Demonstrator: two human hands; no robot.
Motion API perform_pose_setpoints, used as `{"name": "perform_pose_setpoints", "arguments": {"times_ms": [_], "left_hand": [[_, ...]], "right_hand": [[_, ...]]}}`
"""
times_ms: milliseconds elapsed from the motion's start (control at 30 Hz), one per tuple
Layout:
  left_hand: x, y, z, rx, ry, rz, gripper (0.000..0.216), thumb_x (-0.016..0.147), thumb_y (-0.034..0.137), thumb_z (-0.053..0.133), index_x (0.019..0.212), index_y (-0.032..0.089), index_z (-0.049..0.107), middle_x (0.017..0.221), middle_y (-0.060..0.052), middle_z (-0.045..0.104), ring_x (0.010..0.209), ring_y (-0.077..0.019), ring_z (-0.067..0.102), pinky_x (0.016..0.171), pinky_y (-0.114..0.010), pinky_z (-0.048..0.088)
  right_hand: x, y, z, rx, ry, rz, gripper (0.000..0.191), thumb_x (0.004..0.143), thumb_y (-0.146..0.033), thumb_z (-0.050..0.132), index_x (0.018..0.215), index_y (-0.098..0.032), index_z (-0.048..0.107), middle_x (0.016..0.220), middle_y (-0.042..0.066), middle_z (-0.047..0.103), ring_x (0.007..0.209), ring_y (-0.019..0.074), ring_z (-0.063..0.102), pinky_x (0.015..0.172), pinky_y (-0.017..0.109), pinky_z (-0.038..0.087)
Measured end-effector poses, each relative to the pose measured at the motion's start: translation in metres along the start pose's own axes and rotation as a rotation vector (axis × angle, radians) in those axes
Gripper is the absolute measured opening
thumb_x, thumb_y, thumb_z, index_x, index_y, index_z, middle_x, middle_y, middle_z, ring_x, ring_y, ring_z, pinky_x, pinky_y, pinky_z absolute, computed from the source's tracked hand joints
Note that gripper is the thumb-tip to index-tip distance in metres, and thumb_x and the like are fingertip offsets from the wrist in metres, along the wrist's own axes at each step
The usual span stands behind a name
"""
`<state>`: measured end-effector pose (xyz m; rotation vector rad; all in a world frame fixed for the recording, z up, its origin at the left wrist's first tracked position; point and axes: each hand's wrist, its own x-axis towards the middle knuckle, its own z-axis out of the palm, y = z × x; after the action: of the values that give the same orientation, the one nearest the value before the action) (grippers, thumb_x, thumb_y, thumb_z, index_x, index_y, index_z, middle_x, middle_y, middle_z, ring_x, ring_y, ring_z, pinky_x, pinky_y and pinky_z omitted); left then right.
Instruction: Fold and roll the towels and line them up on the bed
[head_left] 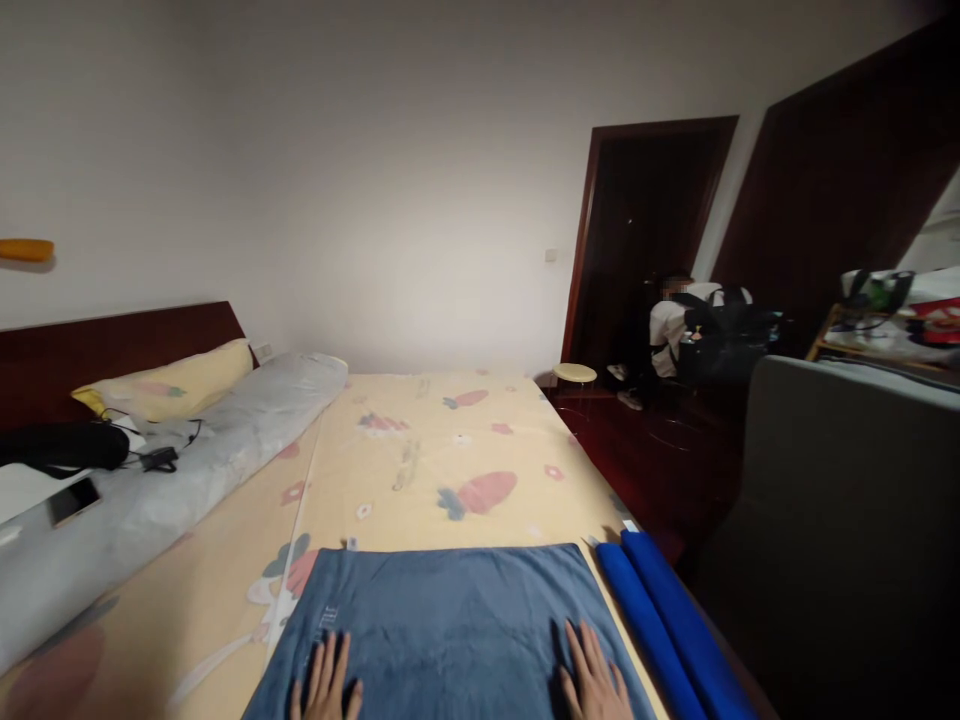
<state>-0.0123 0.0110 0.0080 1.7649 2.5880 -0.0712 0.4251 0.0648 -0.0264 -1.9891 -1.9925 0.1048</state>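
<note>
A blue-grey cloth (457, 620) lies spread flat on the bed, its near part cut off by the bottom of the view. On its left side my left hand (328, 685) rests with fingers spread, just below some small pale print. My right hand (594, 675) lies on the cloth's right side, fingers apart and holding nothing. Beside the cloth's right edge are two bright blue rolled or folded cloths (679, 625), placed side by side along the bed's edge.
The bed (420, 440) has a yellow sheet with a carrot print. At left lie a grey quilt (247, 450), a pillow (172, 385), a phone (73, 502) and a black cable adapter (159, 459). A round stool (574, 373), a seated person (667, 325) and a grey chair back (847, 480) are at right.
</note>
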Motion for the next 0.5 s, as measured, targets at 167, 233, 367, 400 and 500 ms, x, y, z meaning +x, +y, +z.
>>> {"name": "perform_pose_setpoints", "arguments": {"times_ms": [167,233,367,400,500], "left_hand": [[0.058,0.009,-0.021,-0.003,0.031,0.095,0.057,0.092,0.034,0.024,0.148,0.028,0.02,0.159,0.003,0.02,0.147,-0.0184,0.018,0.119,-0.048,0.016],[0.077,0.038,-0.027,-0.071,0.021,0.236,0.057,0.092,0.031,0.024,0.149,0.029,0.019,0.158,0.004,0.021,0.147,-0.0174,0.017,0.12,-0.046,0.014],[0.105,0.121,-0.023,-0.186,0.028,0.368,0.057,0.094,0.031,0.023,0.149,0.027,0.012,0.159,0.003,0.015,0.148,-0.0191,0.014,0.12,-0.046,0.017],[0.109,0.142,-0.019,-0.203,0.027,0.375,0.057,0.095,0.033,0.023,0.149,0.026,0.01,0.159,0.002,0.014,0.148,-0.0205,0.014,0.12,-0.048,0.018],[0.114,0.194,-0.001,-0.265,0.024,0.481,0.058,0.096,0.037,0.026,0.149,0.028,0.006,0.16,0.003,0.011,0.148,-0.022,0.013,0.12,-0.049,0.021]], "right_hand": [[0.075,-0.03,-0.004,0.031,-0.089,-0.057,0.063,0.093,-0.055,0.024,0.147,-0.024,0.03,0.157,0.005,0.026,0.145,0.0221,0.023,0.117,0.047,0.025],[0.104,-0.043,-0.001,0.041,-0.1,-0.084,0.062,0.094,-0.054,0.022,0.148,-0.025,0.027,0.157,0.004,0.025,0.145,0.0207,0.022,0.117,0.047,0.023],[0.138,-0.065,0.02,0.003,-0.134,-0.056,0.062,0.094,-0.053,0.026,0.148,-0.024,0.025,0.157,0.005,0.024,0.146,0.0226,0.02,0.117,0.049,0.022],[0.141,-0.068,0.026,-0.011,-0.139,-0.042,0.062,0.093,-0.054,0.028,0.148,-0.024,0.026,0.157,0.006,0.023,0.146,0.0235,0.02,0.117,0.05,0.021],[0.139,-0.068,0.042,-0.038,-0.129,-0.028,0.061,0.092,-0.054,0.03,0.147,-0.026,0.028,0.157,0.005,0.022,0.146,0.0242,0.019,0.118,0.051,0.018]]}}
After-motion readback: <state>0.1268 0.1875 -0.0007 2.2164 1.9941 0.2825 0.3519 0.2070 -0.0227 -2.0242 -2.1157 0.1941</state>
